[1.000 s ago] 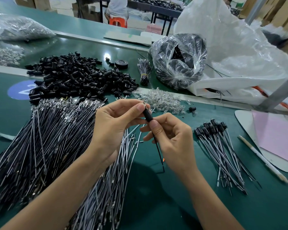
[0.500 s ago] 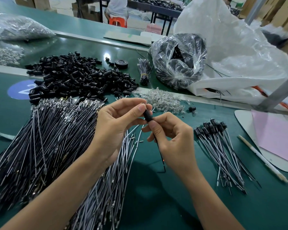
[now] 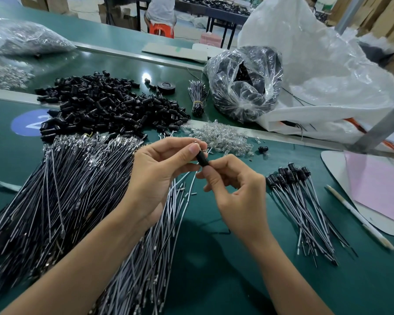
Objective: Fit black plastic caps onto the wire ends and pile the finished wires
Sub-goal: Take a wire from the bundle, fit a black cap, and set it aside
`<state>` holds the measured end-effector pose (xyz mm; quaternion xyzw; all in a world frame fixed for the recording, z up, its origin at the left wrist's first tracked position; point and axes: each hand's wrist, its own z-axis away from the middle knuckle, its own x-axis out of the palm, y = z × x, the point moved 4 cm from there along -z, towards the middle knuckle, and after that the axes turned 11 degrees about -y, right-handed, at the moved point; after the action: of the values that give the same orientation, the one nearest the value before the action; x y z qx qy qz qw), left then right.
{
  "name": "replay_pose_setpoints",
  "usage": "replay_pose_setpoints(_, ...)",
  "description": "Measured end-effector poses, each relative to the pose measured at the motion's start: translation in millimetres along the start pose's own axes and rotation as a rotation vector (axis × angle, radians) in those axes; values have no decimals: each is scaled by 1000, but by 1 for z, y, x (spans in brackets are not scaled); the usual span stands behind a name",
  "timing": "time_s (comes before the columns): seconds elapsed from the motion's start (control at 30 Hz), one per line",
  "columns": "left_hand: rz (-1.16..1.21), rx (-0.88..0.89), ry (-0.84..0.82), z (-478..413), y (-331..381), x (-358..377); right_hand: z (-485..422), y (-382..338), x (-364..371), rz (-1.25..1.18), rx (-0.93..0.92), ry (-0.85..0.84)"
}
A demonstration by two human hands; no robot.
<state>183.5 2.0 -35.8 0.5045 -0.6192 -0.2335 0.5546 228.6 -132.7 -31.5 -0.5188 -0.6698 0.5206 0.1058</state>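
Above the green table (image 3: 214, 280), my left hand (image 3: 159, 176) pinches the top of a black plastic cap (image 3: 202, 158) between thumb and forefinger. My right hand (image 3: 234, 192) grips the lower end of the same cap, and the wire under it is hidden behind the fingers. A big heap of loose black caps (image 3: 105, 105) lies at the back left. Uncapped black and grey wires (image 3: 62, 201) spread in a wide fan under my left forearm. The pile of capped wires (image 3: 305, 205) lies to the right of my right hand.
Clear small parts (image 3: 221, 137) lie in a heap behind my hands, with one stray cap (image 3: 263, 149) beside them. A clear bag of black parts (image 3: 246, 83), a large white bag (image 3: 323, 71), a tied wire bundle (image 3: 197, 96), a tape roll (image 3: 166, 87), a pen (image 3: 359, 220) and pink paper (image 3: 382, 187) lie around.
The wire that hung down below my right hand is out of sight now. My right hand has closed up tighter under the cap; both hands stay in place.
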Motion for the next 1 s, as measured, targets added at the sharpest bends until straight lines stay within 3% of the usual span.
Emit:
replay_pose_setpoints(0.43,5,8,-66,4,4,8,4,-3,9,-124,-1,-13)
replay_pose_setpoints(0.6,-62,22,-125,5,0,13,3,5,4,-96,51,60)
replay_pose_setpoints(1.0,-68,95,0,2,9,12,3,5,11,-161,62,15)
